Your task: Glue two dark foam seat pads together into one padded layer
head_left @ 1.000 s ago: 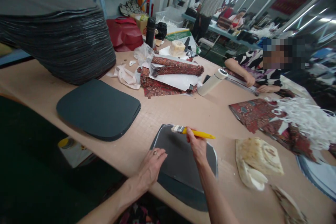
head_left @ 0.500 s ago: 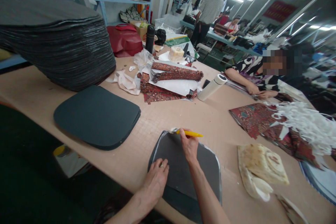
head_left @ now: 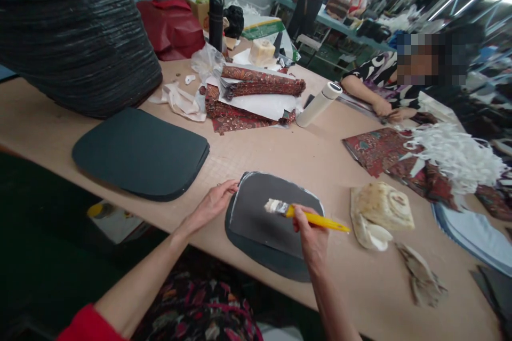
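In my right hand is a paintbrush with a yellow handle. Its whitish, coated bristles point left, above a dark grey panel with rounded corners. A wet white line runs along the panel's far and side edges. Under it, more dark sheets stick out toward me. My left hand is at the panel's far left corner, fingers closed together on its edge; the fingertips are partly hidden.
Left lie a dark sheet stack and a tall black stack. Beyond are patterned pieces and a white bottle. A stained yellowish block, a crumpled cloth and white strips lie right. A co-worker sits opposite.
The brush has left the panel's far left corner and moved right and toward me, over its middle. My left hand has gone from lying flat on the panel to its far left edge.
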`<state>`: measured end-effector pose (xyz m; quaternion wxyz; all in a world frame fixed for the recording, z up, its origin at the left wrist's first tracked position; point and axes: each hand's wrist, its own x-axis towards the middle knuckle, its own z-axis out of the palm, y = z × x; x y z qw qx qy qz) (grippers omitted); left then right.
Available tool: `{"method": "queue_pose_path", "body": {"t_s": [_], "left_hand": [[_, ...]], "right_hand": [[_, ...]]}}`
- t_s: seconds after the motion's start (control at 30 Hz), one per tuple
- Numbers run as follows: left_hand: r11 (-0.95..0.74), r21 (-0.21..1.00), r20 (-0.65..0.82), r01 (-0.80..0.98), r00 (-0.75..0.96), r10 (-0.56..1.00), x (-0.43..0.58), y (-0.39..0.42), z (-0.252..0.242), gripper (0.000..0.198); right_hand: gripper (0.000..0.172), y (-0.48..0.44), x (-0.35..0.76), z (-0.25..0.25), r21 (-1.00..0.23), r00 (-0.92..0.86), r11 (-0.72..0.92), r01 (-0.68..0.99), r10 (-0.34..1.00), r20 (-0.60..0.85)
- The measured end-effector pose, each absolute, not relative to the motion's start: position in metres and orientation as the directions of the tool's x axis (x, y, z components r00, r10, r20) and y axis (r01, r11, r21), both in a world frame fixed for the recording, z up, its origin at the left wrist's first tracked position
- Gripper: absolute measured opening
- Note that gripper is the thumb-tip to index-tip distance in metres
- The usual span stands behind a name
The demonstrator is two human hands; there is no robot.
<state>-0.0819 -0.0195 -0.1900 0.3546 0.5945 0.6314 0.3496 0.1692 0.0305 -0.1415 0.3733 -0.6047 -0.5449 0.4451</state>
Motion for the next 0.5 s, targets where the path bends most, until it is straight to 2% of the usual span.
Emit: {"method": "queue_pose_path", "body": {"t_s": [0.1, 0.17, 0.5], "left_hand": [[0.016, 0.881, -0.029, 0.474, 0.020, 0.999, -0.082, -0.021, -0.196, 0.042], [-0.004, 0.873, -0.030, 0.488, 0.061, 0.998, -0.077, -0.025, -0.203, 0.046], [-0.072, 0.782, -0.022, 0.619, 0.142, 0.990, -0.073, -0.032, -0.231, 0.059]], "right_hand": [[0.039, -0.009, 0.164, -0.154, -0.919, -0.039, -0.243, 0.311, 0.963, -0.268], [0.036, -0.028, 0.155, -0.165, -0.923, -0.081, -0.266, 0.279, 0.951, -0.299], [0.027, -0.035, 0.115, -0.176, -0.973, -0.316, -0.141, 0.183, 0.929, -0.194]]}}
